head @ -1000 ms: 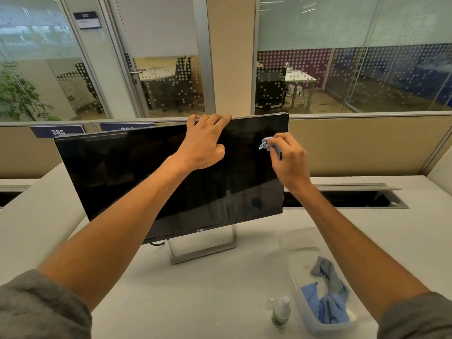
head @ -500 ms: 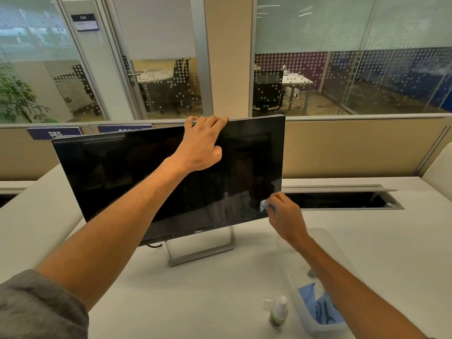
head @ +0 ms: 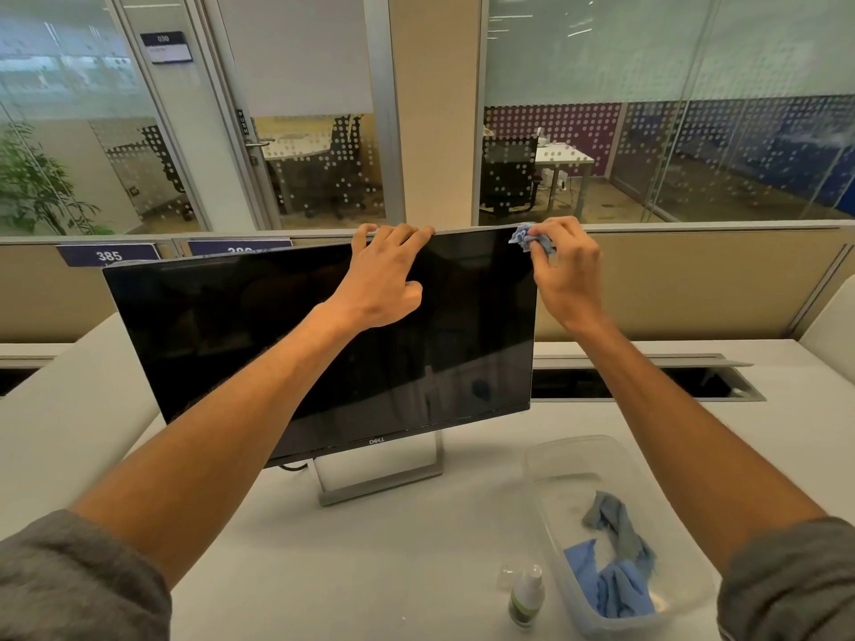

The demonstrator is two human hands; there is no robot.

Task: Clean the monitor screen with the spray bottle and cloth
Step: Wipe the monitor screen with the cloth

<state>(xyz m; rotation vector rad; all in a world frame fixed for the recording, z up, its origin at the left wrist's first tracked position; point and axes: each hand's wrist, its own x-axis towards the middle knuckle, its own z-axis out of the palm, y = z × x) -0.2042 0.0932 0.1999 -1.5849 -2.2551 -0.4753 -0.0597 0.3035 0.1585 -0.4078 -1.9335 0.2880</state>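
Monitor [head: 277, 335] dark, on desk [head: 416, 571] | your left hand [head: 384, 279] gripped its top edge | your right hand [head: 566, 270] pinched cloth [head: 525, 238] at upper right corner | spray bottle [head: 526, 596] stood beside tray [head: 573, 460]

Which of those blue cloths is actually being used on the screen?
The small crumpled cloth pinched in the right hand at the monitor's top right corner; the other cloths lie in the clear tub.

The monitor screen [head: 287, 335] was glossy black, its stand [head: 379, 483] brushed metal, the cloth [head: 525, 238] crumpled blue fabric, the surface [head: 370, 571] matt white.
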